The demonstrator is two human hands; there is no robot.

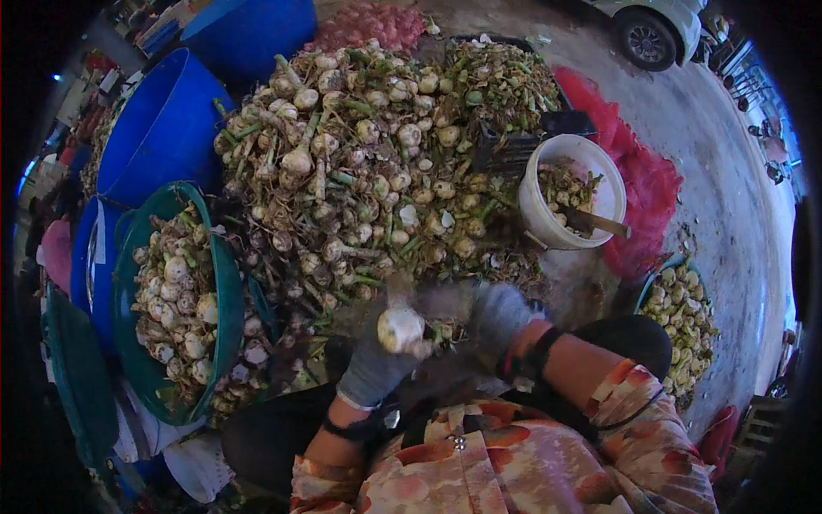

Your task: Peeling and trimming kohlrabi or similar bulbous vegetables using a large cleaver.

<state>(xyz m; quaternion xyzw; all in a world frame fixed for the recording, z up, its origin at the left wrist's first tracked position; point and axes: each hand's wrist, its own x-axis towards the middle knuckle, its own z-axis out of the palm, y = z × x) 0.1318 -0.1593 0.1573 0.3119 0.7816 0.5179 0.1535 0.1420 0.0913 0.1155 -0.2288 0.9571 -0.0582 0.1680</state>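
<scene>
My left hand [379,367], in a grey glove, grips a large pale garlic bulb [401,329] in front of my body. Its stem end points away from me and is blurred. To the right of the bulb is my right hand [503,315], also gloved and smeared by motion. A faint blurred shape reaches from it towards the bulb, and I cannot make out whether it is a tool or fingers. Beyond both hands rises a big heap of garlic bulbs [366,160] with stalks and roots on.
A green basin [221,302] of garlic bulbs tilts at left beside blue tubs [151,128]. At right stand a white bucket [536,212] with a knife [594,221] in it, a black crate [504,151] of stalks, red netting [642,186] and a container of trimmed bulbs [681,321].
</scene>
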